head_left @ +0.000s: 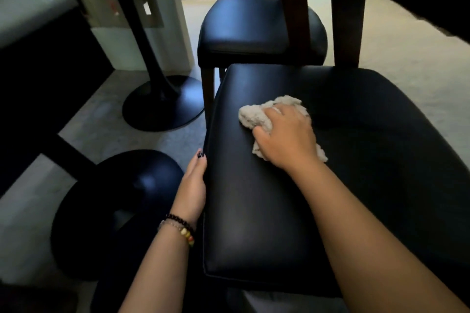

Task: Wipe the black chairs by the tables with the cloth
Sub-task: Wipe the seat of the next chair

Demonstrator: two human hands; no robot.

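Right hand [287,134] lies palm-down on the bunched cloth [256,115], fingers curled over the wad and pressing it into the near chair seat [254,211]. The cloth sits around mid-seat, toward the far edge. Left hand [194,180] grips the seat's left rim, thumb on the top edge, other fingers probably wrapped underneath, though they are hidden. Beaded bracelets [181,230] on that wrist.

Beyond the seat's far edge stands a second black chair [244,30], not yet touched by either hand. Wooden legs [295,12] rise just past the far-right corner. Left of the seat, two round black pedestal bases [162,104] on the floor.

Risks: the cloth is balled up, so little of it meets the leather and a stroke may leave streaks or skip the seams and corners. A long push toward the far edge could knock knuckles into the wooden legs. If the left hand slackens, the chair may skid.
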